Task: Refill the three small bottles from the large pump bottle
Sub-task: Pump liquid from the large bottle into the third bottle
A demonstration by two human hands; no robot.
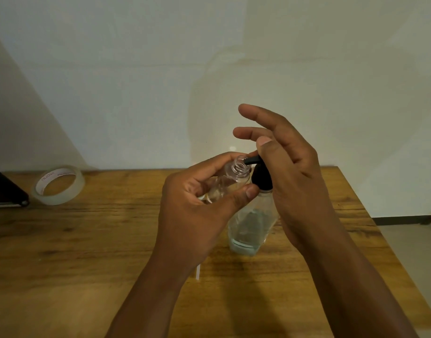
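A large clear pump bottle [252, 223] with a black pump head [261, 178] stands on the wooden table [87, 240], with a little clear liquid at its bottom. My left hand [197, 208] grips a small clear bottle [234, 178], uncapped and tilted, its threaded mouth right at the tip of the black spout. My right hand [287, 172] sits over the pump head, thumb pressing on its top, the other fingers stretched out straight above. Only one small bottle shows in this view.
A roll of clear tape [58, 185] lies at the table's back left, next to a dark flat object [4, 189] at the left edge. The table's right edge runs diagonally past my right forearm, with floor beyond it. A pale wall stands behind.
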